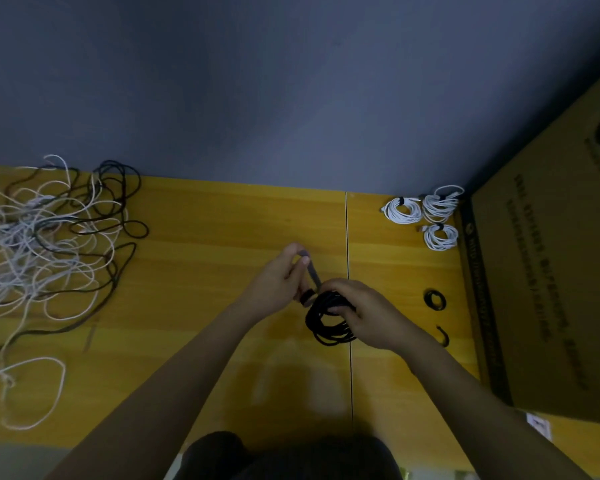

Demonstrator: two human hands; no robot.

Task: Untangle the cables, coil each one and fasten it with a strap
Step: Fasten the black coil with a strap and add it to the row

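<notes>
A yellow wood-grain tabletop fills the lower half of the frame, split by a thin dark seam right of centre; behind it rises a plain blue-grey wall. A large cardboard box stands at the right edge. Just below centre, the black coiled cable is a tight bundle of several loops — the right hand grips it, fingers curled round the top of the coil. The left hand pinches a grey strap pulled up from the coil. A tangle of white and black cables sprawls at the left; three strapped white coils lie at upper right.
</notes>
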